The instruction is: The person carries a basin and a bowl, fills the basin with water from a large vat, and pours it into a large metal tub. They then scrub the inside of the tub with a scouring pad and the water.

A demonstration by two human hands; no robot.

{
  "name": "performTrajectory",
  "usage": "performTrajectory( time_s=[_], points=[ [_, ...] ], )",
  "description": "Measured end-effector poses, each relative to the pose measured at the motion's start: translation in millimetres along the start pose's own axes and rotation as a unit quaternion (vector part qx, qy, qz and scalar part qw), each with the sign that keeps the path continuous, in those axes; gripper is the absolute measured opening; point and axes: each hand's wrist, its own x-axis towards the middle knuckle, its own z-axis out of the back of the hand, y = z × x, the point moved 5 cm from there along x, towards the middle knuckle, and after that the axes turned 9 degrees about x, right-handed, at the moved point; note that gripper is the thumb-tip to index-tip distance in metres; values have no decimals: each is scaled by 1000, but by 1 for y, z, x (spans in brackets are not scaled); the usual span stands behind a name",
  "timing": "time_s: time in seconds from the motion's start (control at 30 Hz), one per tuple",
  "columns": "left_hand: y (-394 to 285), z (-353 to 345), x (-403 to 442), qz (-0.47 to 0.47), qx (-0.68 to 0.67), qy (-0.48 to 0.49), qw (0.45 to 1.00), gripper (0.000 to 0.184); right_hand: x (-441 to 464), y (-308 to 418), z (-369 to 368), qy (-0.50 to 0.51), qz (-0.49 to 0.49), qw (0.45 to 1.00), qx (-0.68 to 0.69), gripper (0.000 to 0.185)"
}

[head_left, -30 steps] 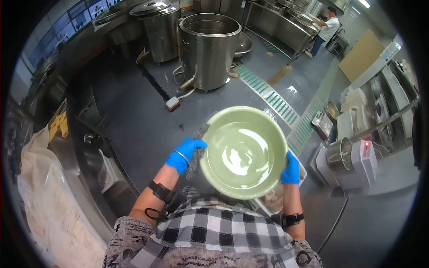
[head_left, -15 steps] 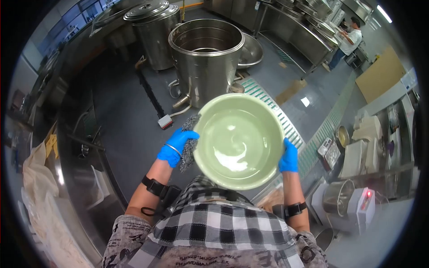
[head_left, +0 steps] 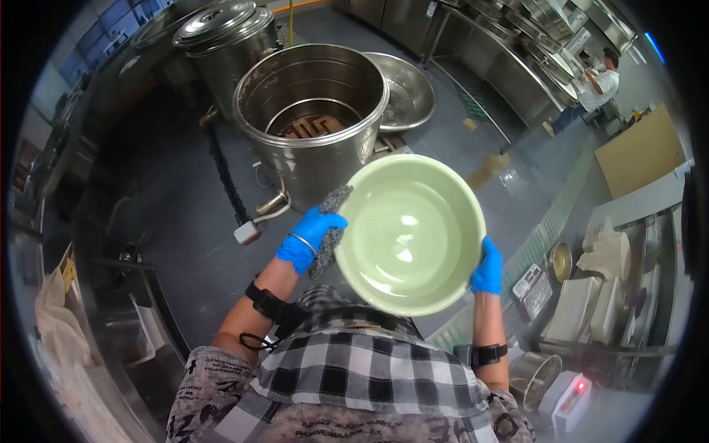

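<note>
Between my two blue-gloved hands is a pale green basin (head_left: 476, 199) with clear liquid in it, held in front of my body. My left hand (head_left: 310, 235) grips the left rim, thumb over the edge, and a grey scouring pad (head_left: 329, 247) is pinned there against the basin's side. Around the right rim, my right hand (head_left: 487, 267) is closed, its fingers partly hidden under the basin. Just beyond stands a tall steel pot (head_left: 314, 166), lidless, with brownish shapes visible down inside it.
A wide steel bowl (head_left: 417, 96) sits on the floor behind the pot. Farther left is a lidded steel pot (head_left: 221, 55). A white box on a dark cable (head_left: 247, 233) lies on the floor. A person (head_left: 598, 88) stands at the far right by a steel counter (head_left: 509, 81).
I have come closer to the tall pot, and more of its inside shows. Both hands still hold the basin, which appears slightly farther right; the liquid's reflections have shifted.
</note>
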Motion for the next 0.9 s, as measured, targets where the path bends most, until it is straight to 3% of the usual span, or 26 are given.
performTrajectory(
  time_s=[0.27,0.7,0.8,0.9],
  points=[
    [-4,-66,97,-4,-24,-42,999,46,142,60,-6,34,-32,999,-19,31],
    [-20,-131,247,-51,-3,-123,991,36,317,124,-11,45,-49,997,-33,30],
    [-25,-146,271,30,5,-104,994,37,347,135,-11,28,-41,998,-43,30],
    [-27,-158,303,22,-33,-89,995,41,371,146,-19,32,-62,996,-55,31]
  ],
)
